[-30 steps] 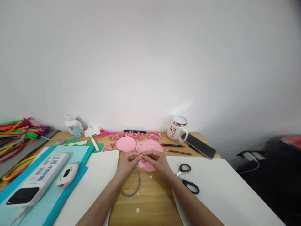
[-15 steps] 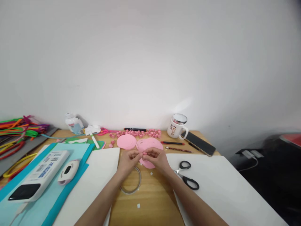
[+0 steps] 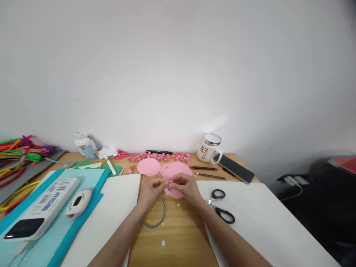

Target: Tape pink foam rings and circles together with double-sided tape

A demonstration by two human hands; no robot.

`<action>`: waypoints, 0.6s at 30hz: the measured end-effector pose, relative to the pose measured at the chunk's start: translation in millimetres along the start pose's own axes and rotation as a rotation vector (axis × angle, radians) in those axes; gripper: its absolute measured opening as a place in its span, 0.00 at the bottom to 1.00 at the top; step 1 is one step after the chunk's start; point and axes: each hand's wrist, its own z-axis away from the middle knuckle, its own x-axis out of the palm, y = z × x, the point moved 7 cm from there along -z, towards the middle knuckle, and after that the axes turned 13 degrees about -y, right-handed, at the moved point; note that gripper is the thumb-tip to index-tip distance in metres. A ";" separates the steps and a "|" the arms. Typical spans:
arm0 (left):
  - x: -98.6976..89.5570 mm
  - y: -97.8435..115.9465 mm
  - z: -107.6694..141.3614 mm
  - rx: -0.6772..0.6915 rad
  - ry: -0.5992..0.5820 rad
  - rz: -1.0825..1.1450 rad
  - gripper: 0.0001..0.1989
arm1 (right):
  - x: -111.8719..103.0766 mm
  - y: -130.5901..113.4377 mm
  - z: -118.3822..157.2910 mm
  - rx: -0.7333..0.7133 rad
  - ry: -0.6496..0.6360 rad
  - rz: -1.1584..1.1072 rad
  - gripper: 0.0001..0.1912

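Observation:
Between the fingertips of my left hand (image 3: 152,190) and my right hand (image 3: 187,187) is a small rolled pink paper piece (image 3: 170,182), pinched from both sides and partly covered by the fingers. Flat pink paper circles (image 3: 178,169) lie just beyond and beneath the hands, with another stack of pink circles (image 3: 149,167) to the left. Several small rolled pink paper pieces (image 3: 155,157) form a row behind them. A ring of tape (image 3: 165,213) lies on the wood below my left hand.
Black-handled scissors (image 3: 226,215) rest on white paper (image 3: 258,222) at right. Behind are a mug (image 3: 207,152), a phone (image 3: 236,168) and a pencil (image 3: 211,175). At left, a white power bank (image 3: 44,207) lies on blue sheets, with pipe cleaners (image 3: 25,152) beyond.
The view has shifted very slightly. Both hands stay in nearly the same spot, fingers still pinching the small pink paper piece.

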 end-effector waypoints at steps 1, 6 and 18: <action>-0.1 0.0 0.1 -0.005 0.003 0.011 0.14 | 0.5 0.0 0.1 0.000 -0.007 -0.014 0.11; 1.4 -0.1 0.4 -0.026 -0.012 0.074 0.14 | 2.2 -2.9 1.0 0.006 -0.005 -0.063 0.12; 0.7 -9.9 -2.0 -0.052 -0.022 0.232 0.13 | 9.7 -5.9 1.5 0.010 -0.060 -0.037 0.13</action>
